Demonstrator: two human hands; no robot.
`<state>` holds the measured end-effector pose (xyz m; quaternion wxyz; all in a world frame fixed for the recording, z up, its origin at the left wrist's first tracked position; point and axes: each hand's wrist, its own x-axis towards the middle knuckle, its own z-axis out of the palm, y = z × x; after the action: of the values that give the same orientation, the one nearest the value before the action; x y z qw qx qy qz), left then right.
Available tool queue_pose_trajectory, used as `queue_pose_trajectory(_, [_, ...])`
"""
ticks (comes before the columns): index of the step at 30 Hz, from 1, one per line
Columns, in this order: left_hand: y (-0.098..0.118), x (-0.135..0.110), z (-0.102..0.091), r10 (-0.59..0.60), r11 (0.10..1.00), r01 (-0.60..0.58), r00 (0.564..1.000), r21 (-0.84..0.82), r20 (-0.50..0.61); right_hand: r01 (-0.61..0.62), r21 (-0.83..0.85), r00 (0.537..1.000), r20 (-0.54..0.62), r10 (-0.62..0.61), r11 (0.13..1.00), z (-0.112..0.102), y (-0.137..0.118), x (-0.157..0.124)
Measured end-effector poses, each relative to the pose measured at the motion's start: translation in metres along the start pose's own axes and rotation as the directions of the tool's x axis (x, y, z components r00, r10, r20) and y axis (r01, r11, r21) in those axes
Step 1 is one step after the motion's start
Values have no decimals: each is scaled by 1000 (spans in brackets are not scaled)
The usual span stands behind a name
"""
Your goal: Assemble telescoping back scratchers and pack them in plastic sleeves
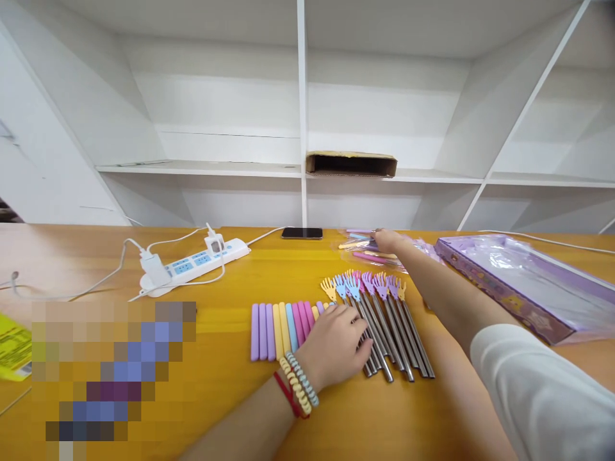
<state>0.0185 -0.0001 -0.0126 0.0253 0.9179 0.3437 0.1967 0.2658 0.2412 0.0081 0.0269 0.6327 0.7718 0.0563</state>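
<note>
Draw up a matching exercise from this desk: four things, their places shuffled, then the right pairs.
1. Left hand
2. Right hand
3. Phone
4. Cardboard box

A. On the white shelf
B. At the plastic-wrapped pieces
C. Flat near the back of the table
D. Over the coloured sticks, beside the metal rods

Pairs: 1-D, 2-B, 3-C, 4-A
</note>
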Motion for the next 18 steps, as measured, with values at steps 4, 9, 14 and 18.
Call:
queue_pose_trajectory(4, [1, 0, 0, 6, 1000, -6, 1000, -12, -26, 27, -60, 1000, -13, -28, 998, -3, -3, -8])
queue_pose_trajectory(9, [-3, -1, -1, -1, 1000, 0, 997, -15, -71, 7, -113, 993, -120, -21, 994, -19, -10, -30])
queue_pose_trajectory(14, [-12, -1, -5, -92, 995, 82, 969, -53, -229, -27, -117, 958, -287, -8, 993, -35, -18, -85])
queue_pose_trajectory(18, [-24, 2, -15, -306, 951, 249, 842, -183, -444, 16, -31, 889, -457, -28, 999, -33, -32, -145])
